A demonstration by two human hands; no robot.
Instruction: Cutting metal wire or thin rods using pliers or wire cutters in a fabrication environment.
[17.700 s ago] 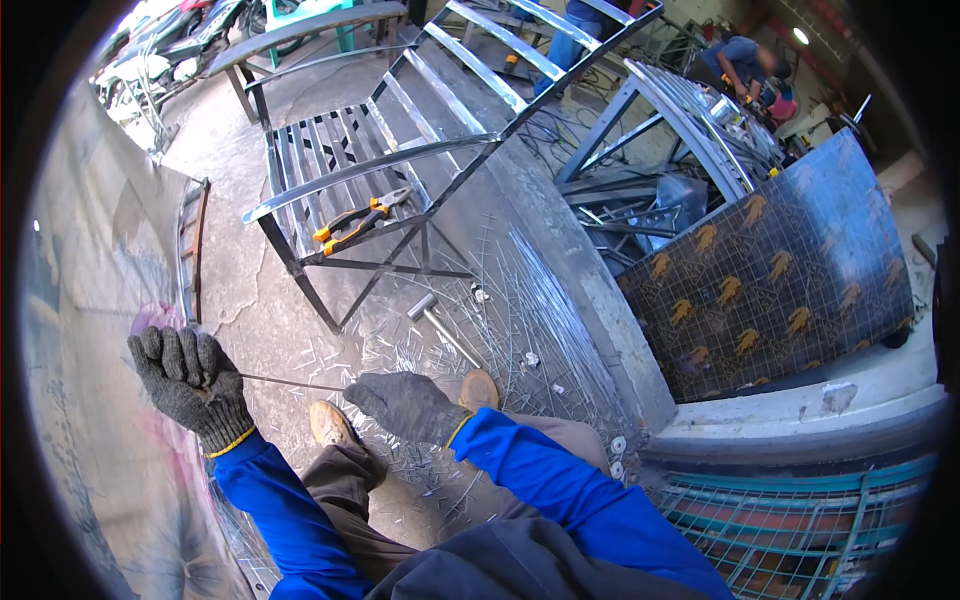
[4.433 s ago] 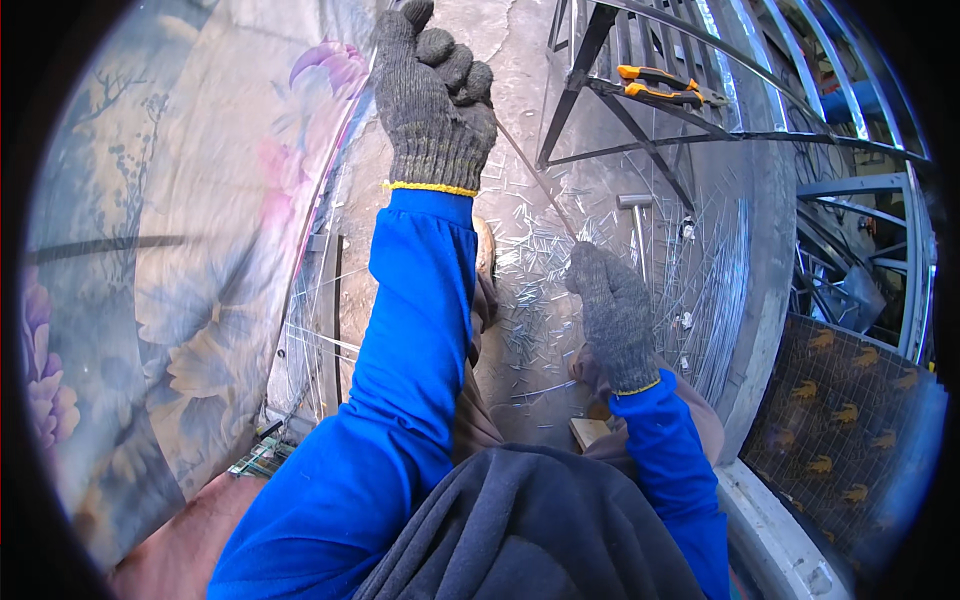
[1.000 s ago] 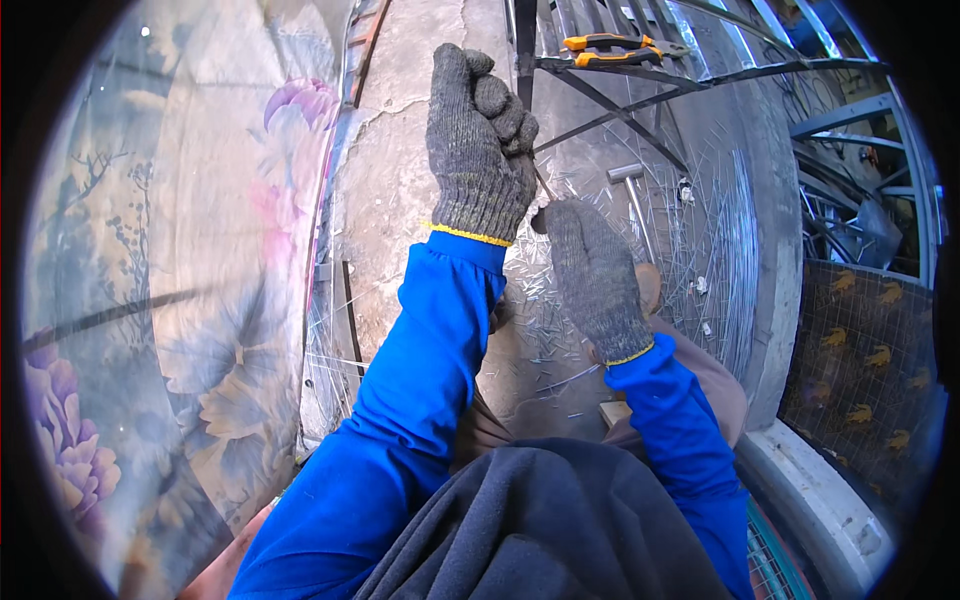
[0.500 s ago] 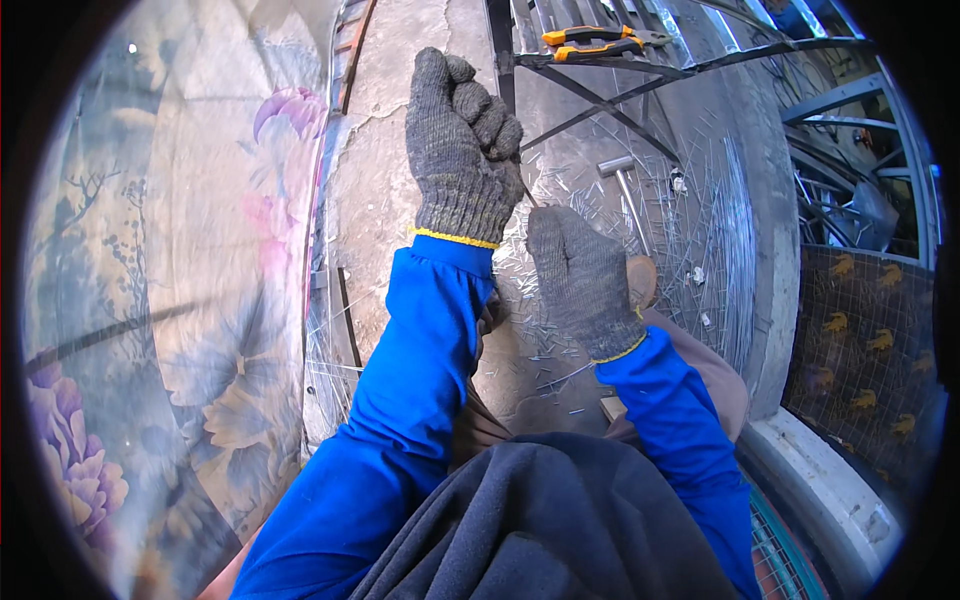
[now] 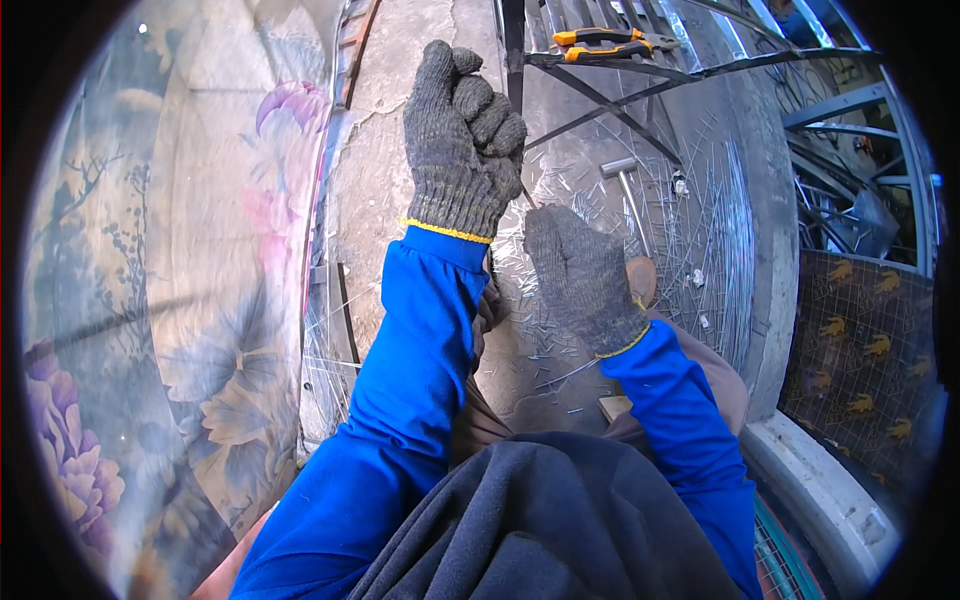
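Note:
My left hand, in a grey knitted glove with a yellow cuff edge, is closed in a fist with its fingers curled to the right. Lower and to the right, my right hand wears a matching glove, its thumb and fingers pressed together. A thin metal rod shows in the short gap between the two hands; both are closed on it, and the rest of it is hidden by the gloves. Past the right hand, a metal hammer lies on the floor.
Orange-and-black pliers rest on a dark metal frame stand ahead. Cut wire pieces litter the concrete floor, and long wires lie in a bundle at right. A flowered sheet hangs at left; a concrete ledge runs along the right.
My left hand has shifted very slightly up and left. The right hand stays nearly in place, and the whole view has moved a little.

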